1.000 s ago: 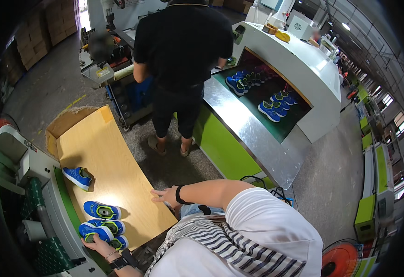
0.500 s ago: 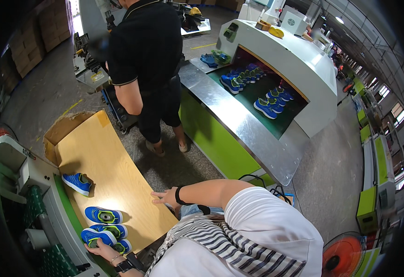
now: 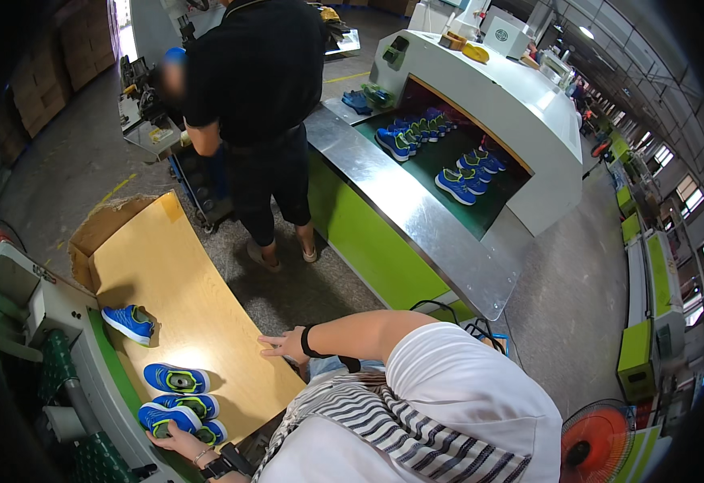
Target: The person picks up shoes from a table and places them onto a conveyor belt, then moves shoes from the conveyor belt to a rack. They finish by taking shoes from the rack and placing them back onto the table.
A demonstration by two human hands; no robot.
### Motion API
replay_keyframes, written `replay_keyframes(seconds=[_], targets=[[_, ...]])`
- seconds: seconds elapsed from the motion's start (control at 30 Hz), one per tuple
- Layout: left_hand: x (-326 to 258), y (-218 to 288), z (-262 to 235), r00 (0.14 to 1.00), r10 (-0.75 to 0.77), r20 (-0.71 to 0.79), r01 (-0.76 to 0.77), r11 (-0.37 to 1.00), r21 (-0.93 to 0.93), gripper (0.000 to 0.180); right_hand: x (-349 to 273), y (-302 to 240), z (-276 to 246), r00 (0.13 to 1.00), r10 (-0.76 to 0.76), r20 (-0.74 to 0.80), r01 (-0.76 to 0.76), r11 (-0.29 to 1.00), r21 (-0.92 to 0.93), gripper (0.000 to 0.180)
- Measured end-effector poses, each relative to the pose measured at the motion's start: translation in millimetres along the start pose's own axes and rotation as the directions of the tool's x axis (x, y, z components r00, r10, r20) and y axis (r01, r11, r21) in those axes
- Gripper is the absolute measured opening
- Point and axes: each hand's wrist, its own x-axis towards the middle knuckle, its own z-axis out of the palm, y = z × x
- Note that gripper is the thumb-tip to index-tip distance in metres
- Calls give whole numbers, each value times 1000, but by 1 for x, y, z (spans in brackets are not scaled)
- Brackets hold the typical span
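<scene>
My left hand (image 3: pixel 176 443) is closed around the heel end of a blue sneaker (image 3: pixel 161 417) with lime trim and a white sole. That sneaker lies partly over others at the near left of a wooden tabletop (image 3: pixel 199 282). Right behind it are a second blue sneaker (image 3: pixel 193 402) and a third sneaker (image 3: pixel 173 378), its opening facing up. Farther back, another blue sneaker (image 3: pixel 130 324) stands apart, by the table's left edge. My right hand (image 3: pixel 286 346) rests with fingers spread on the table's right edge, holding nothing.
A co-worker in black (image 3: pixel 255 88) stands beyond the table, facing a machine. On the right, a metal-edged conveyor (image 3: pixel 416 217) carries rows of blue sneakers (image 3: pixel 456 185) by a white tunnel machine (image 3: pixel 521 113). Cables (image 3: pixel 485 330) and an orange fan (image 3: pixel 589 447) are at near right.
The co-worker has shifted, the bent arm now higher and farther left, and a blue thing shows by their front. My view has moved slightly; both my hands keep their places.
</scene>
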Motion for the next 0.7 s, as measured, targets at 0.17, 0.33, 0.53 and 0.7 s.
replay_keyframes(seconds=[0.17, 0.33, 0.53, 0.7], targets=[[2, -9, 0, 999, 34, -14, -34, 999, 9, 68, 0, 0, 0, 1000, -4, -4, 3, 999, -47, 123], [-1, -5, -1, 999, 44, -14, -44, 999, 4, 68, -5, -4, -5, 1000, -1, 12, 2, 999, -52, 118], [0, -6, -1, 999, 46, -22, -45, 998, 42, 68, -7, -4, -6, 1000, -27, 12, 27, 999, -29, 115], [2, -9, -1, 998, 59, -24, -59, 998, 35, 67, -8, -4, -6, 1000, -29, 8, 29, 999, -35, 114]])
